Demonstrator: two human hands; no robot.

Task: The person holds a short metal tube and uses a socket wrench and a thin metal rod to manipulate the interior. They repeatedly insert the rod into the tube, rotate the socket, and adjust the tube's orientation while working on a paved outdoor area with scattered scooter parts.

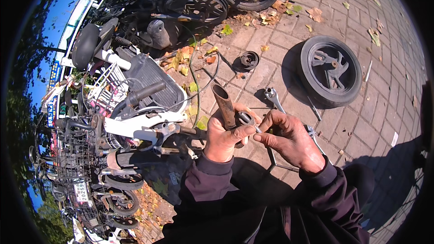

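My left hand (224, 142) is wrapped round a rusty metal tube (224, 106), whose slanted open end points up and away from me. A short, shiny metal fitting (246, 118) shows between that hand's thumb and fingers, beside the tube. My right hand (289, 138) is closed in a pinch on a small, thin silvery piece (257, 129). Its fingertips meet the left thumb at the fitting, and they hide most of the piece, so its kind cannot be told. Just beyond my hands a wrench (274, 99) lies on the paving.
A small black-tyred wheel (304, 70) lies flat at the right, with a metal rod (313, 108) beside it. A round dark hub part (248, 60) sits farther off. Another wrench (313, 136) is partly behind my right hand. A white scooter frame (135, 127) and parked bikes crowd the left.
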